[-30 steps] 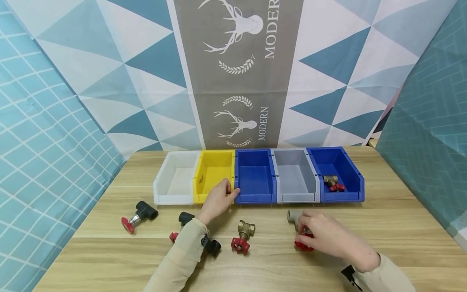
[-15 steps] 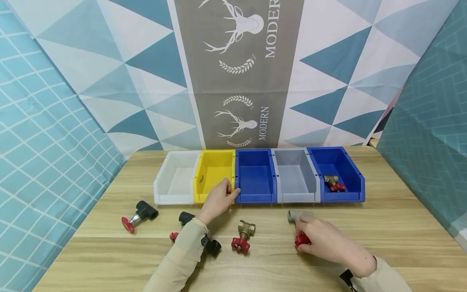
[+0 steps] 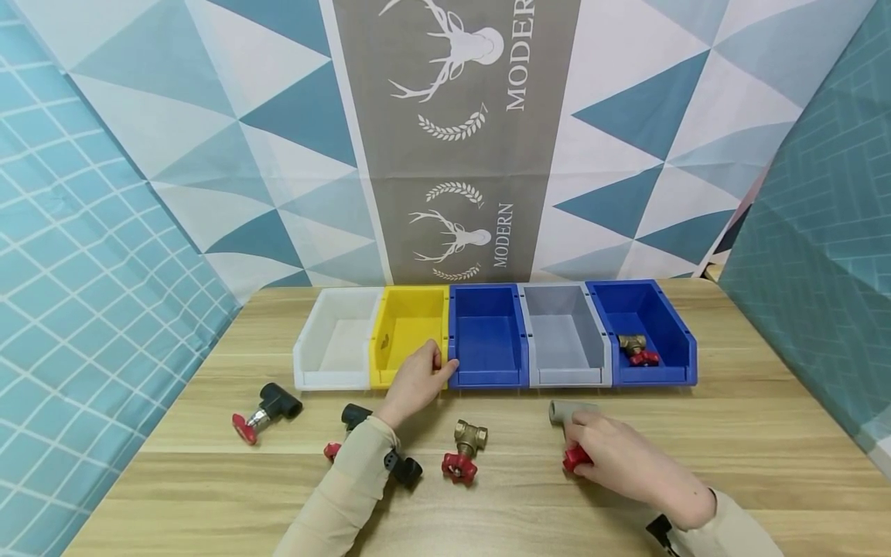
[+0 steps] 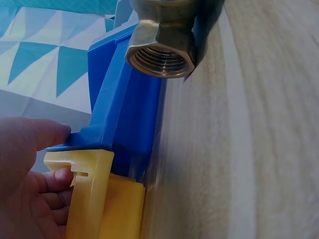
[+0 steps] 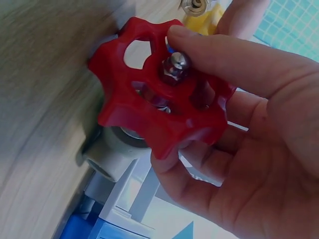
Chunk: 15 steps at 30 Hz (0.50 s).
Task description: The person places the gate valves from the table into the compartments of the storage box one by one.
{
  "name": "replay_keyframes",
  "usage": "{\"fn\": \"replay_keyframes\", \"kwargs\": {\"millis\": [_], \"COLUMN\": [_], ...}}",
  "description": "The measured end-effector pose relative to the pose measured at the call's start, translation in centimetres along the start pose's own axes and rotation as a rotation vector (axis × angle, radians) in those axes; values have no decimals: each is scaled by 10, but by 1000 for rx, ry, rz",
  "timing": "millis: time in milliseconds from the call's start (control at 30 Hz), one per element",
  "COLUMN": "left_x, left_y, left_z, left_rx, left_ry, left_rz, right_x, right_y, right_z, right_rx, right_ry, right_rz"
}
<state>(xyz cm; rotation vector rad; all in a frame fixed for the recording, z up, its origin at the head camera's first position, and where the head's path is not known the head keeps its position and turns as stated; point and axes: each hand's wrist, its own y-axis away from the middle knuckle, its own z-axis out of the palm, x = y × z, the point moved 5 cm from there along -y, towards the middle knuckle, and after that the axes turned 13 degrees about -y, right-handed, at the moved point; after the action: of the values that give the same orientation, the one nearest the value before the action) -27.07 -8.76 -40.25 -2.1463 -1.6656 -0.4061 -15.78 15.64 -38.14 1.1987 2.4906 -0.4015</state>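
My right hand (image 3: 616, 456) grips the red handwheel (image 5: 162, 89) of a valve with a grey tee-shaped body (image 3: 574, 411), thumb on the wheel's face and fingers curled behind it. The grey body lies against the wooden tabletop in the right wrist view. My left hand (image 3: 416, 379) pinches the adjoining front edges of the yellow bin (image 4: 89, 199) and the middle blue bin (image 4: 132, 114), thumb on the blue side and fingers round the yellow. Just right of the left forearm lies a brass valve (image 3: 465, 449) with a red handwheel.
A white bin (image 3: 334, 379), a grey bin (image 3: 569, 377) and a right blue bin (image 3: 654, 375) complete the row; the last holds a brass valve (image 3: 635, 348). A black valve (image 3: 274, 404) lies at left. Another black valve (image 3: 353, 415) is partly hidden by the left sleeve.
My right hand has closed round the red handwheel and turned it slightly upward from the table; the grey body stays about where it was. My left hand has not moved.
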Motion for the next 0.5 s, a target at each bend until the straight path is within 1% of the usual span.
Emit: {"fn": "replay_keyframes", "kwargs": {"millis": [167, 333, 500], "left_x": [1, 1, -1], "left_y": [1, 1, 0], "left_z": [0, 0, 1], "left_rx": [17, 39, 3], "left_ry": [-4, -12, -7], "left_rz": [12, 30, -10], "right_x": [-1, 0, -1], "right_y": [0, 0, -1], "right_z": [-1, -1, -2], "right_rx": [6, -23, -33], "right_ry": [0, -22, -32], "right_rz": [-34, -30, -19]}}
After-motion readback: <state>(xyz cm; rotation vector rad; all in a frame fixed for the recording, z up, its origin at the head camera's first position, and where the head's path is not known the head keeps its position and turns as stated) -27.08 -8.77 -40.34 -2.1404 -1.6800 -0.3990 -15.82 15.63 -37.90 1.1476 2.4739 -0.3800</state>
